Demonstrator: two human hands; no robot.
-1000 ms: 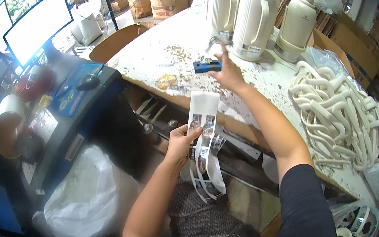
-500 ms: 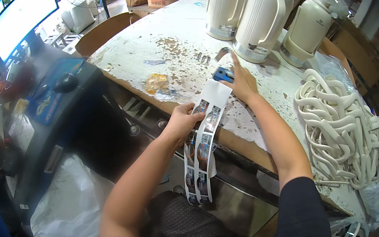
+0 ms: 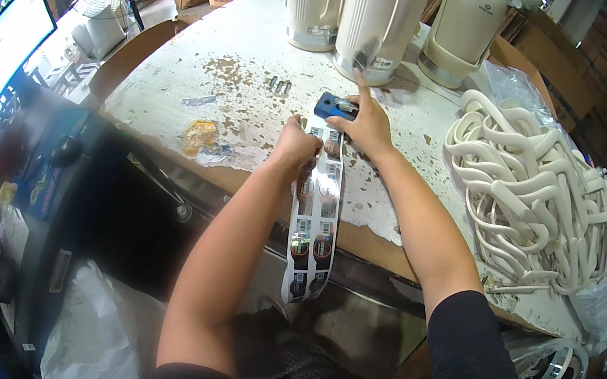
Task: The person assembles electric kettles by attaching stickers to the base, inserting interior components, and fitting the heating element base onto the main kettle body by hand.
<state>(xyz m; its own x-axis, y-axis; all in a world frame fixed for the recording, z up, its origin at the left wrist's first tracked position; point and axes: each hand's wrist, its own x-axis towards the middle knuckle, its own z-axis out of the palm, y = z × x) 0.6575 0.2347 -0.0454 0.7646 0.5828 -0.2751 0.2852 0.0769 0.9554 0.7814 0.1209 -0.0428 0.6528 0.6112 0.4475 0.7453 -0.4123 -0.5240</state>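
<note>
My left hand (image 3: 294, 147) is closed, pinching a long strip of printed stickers (image 3: 316, 222) that hangs over the table's front edge. In my right hand (image 3: 370, 130) is a small blue tool (image 3: 329, 106) with a metal part, held beside the strip's top end. The right index finger is stretched out with one loose dark sticker (image 3: 367, 52) at its tip, close to the base of a tall cream vacuum flask (image 3: 379, 12). Another cream flask (image 3: 310, 2) stands left of it, and a shorter one (image 3: 462, 24) to the right.
Curved cream plastic handles (image 3: 536, 188) lie piled in a clear bag on the table's right side. Small metal pieces (image 3: 279, 86) rest on the worn white tabletop (image 3: 172, 84). A dark desk with a monitor (image 3: 8, 49) and a white plastic bag (image 3: 96, 343) are on the left.
The view has shifted, so the flasks sit further left. My left hand has moved up the strip toward the blue tool. The sticker on my right fingertip is now against or near the middle flask.
</note>
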